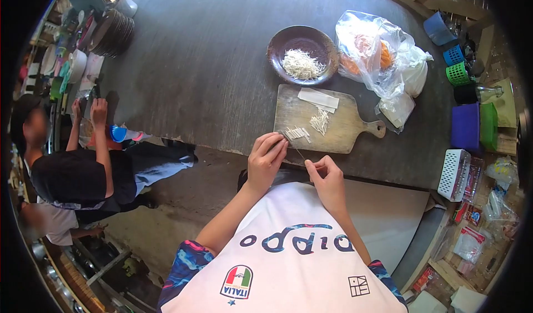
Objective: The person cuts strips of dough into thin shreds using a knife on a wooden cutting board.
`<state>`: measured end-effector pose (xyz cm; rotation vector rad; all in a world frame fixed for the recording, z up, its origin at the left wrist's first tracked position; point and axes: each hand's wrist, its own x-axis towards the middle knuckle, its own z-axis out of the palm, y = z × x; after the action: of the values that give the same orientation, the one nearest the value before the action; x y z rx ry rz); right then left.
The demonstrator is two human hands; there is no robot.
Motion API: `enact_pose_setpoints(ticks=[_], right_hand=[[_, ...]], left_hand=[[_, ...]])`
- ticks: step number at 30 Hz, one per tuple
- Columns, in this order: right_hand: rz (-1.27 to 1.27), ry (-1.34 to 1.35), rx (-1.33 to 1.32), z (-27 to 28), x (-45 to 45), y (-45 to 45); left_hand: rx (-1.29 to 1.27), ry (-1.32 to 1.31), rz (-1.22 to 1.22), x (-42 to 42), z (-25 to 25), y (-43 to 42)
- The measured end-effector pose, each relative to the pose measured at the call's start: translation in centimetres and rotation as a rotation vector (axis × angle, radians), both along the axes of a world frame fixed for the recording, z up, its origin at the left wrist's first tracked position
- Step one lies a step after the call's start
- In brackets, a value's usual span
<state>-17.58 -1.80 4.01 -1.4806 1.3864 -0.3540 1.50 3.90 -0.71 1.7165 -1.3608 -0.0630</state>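
Note:
My left hand (265, 160) is closed at the near-left corner of a wooden cutting board (341, 130), its fingertips beside a row of short white sticks (298, 134). My right hand (327, 181) pinches one end of a thin dark strip (300, 154), perhaps a blade seen edge-on. The strip runs up to my left fingertips, which seem to grip its other end. A small heap of white matchstick pieces (319, 122) and flat pale slabs (318, 99) lie on the board. Behind it, a brown bowl (275, 49) contains a pile of white shreds (301, 64).
Plastic bags (369, 46) with orange and white contents sit right of the bowl on the dark table (211, 63). Stacked dark plates (112, 33) stand far left. Baskets and boxes (465, 127) line the right side. A person in black (78, 177) works at the left.

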Motion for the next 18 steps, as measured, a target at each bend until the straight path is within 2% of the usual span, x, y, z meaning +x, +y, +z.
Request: enact_pose_setpoints(ticks=[5, 18], right_hand=[[0.026, -0.009, -0.078, -0.5, 1.5, -0.7], [0.017, 0.078, -0.050, 0.8, -0.4, 0.2]], left_hand=[[0.009, 0.005, -0.007, 0.0, 0.4, -0.2], [-0.040, 0.040, 0.003, 0.0, -0.6, 0.0]])
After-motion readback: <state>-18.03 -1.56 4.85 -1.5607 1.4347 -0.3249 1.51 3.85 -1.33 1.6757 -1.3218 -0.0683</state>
